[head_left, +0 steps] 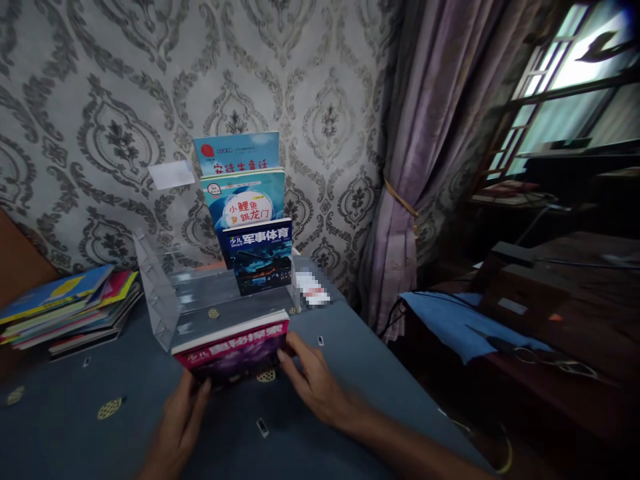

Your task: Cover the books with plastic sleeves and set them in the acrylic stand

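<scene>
1. The left hand (183, 417) reaches forward from the near edge, fingers grasping the lower left corner of a magenta-covered paperback book (233, 347).
2. The right hand (313, 380) angles in from the right, fingertips gripping the book's right edge.
3. The book lies at the near lip of a clear acrylic tiered book stand (165, 293) on the blue-covered table (350, 347), long axis running left to right, white page edge facing far.
4. Three upright books (250, 213) fill the far tiers; a stack of thin colourful books (70, 310) lies at left.

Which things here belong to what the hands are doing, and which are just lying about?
In hand:
left hand
right hand
pink-covered book
clear acrylic rack
three upright books

Lying about:
book stack
blue cloth
scissors
purple curtain
</scene>
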The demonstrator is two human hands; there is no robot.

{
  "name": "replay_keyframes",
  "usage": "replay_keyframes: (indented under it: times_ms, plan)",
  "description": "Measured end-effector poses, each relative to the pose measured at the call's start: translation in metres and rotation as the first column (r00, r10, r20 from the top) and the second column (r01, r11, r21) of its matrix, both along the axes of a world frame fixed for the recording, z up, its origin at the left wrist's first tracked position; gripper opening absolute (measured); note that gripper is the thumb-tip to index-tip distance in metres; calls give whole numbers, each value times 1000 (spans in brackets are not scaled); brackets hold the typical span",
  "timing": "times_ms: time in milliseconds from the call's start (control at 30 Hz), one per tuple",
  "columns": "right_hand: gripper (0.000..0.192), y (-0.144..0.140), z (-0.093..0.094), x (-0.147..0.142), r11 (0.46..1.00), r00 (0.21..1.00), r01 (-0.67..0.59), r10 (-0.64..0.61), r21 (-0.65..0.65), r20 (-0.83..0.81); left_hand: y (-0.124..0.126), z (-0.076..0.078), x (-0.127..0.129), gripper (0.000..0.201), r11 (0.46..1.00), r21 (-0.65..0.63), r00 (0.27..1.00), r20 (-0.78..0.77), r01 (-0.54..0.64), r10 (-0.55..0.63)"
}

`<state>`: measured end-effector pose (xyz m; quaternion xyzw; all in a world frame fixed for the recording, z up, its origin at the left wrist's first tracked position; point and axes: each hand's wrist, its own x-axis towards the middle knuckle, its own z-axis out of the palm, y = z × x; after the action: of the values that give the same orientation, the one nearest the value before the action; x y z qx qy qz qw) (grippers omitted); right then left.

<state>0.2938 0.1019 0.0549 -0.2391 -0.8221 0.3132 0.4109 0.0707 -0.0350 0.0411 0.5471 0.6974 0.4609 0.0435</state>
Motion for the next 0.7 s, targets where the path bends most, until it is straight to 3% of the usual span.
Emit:
replay_keyframes:
  times_ms: [67, 233, 433, 700]
  plan:
    - [18, 4, 2, -2, 1000, 1000, 3, -3, -5, -14, 6, 9, -3, 48, 997, -35, 998, 7, 65, -65]
    - [16, 18, 11, -4, 1000, 999, 28, -28, 4, -41, 25, 24, 5, 40, 999, 28, 999, 31, 32, -33]
    - [18, 43, 22, -9, 998, 992, 55, -51, 37, -112, 54, 44, 8, 29, 994, 42, 994, -42, 98, -96]
    - [17, 81, 77, -17, 986, 968, 78, -40, 145, -248, 105, 93, 4, 28, 973, 222, 984, -177, 68, -28]
